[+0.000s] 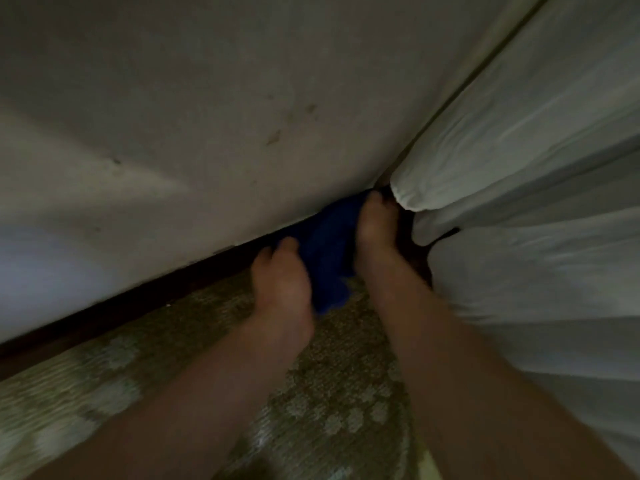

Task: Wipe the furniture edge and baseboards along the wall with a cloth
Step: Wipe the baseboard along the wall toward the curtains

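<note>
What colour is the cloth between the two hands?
Dark blue. The cloth shows best in the head view, the only one, at the baseboard.

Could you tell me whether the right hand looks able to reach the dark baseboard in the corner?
Probably yes: the right hand is already in the corner on the blue cloth, though white draped fabric crowds the dark baseboard there.

Two bare forearms reached in from the near edge, with no sleeve, watch or band on either. The left hand [280,289] and the right hand [375,230] wore no gloves or rings. Dim light and blur hid the nails and finer detail.
</note>
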`<state>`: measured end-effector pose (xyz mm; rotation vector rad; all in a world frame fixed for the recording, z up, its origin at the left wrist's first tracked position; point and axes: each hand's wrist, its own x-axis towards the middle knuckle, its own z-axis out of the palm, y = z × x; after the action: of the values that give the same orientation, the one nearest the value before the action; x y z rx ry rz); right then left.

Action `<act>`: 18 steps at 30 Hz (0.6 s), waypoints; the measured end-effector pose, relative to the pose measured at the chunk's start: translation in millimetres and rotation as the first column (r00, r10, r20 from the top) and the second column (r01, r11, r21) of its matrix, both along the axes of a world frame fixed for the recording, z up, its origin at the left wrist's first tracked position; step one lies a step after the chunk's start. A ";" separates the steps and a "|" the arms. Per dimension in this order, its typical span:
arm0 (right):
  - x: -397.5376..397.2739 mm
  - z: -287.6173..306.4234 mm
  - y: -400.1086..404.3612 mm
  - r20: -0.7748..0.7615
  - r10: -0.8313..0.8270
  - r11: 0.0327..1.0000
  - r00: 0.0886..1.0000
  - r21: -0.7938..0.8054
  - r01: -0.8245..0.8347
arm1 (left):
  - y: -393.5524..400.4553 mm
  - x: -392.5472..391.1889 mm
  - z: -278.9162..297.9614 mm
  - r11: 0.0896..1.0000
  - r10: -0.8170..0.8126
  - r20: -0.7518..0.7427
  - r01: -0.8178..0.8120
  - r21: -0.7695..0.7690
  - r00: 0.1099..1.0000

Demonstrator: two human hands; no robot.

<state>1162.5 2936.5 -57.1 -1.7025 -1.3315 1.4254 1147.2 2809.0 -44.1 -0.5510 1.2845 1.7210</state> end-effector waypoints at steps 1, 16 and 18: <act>-1.4 -3.9 -16.0 -0.018 0.043 0.999 0.999 0.002 -0.043 | -6.7 0.4 -4.0 0.995 0.013 -0.030 -0.016 -0.094 0.999; -7.7 -0.4 -53.1 0.053 0.083 0.993 0.995 0.074 -0.087 | -22.9 -4.0 -29.2 0.986 -0.033 -0.024 0.028 -0.166 0.999; -10.5 -2.8 -75.4 0.043 0.136 0.988 0.990 0.067 -0.139 | -45.6 -10.2 -39.7 0.977 0.045 0.002 -0.044 -0.208 0.999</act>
<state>1151.9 2861.1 -60.0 -1.6272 -1.5279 1.4100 1137.0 2763.4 -83.8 -0.7106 1.4674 1.6290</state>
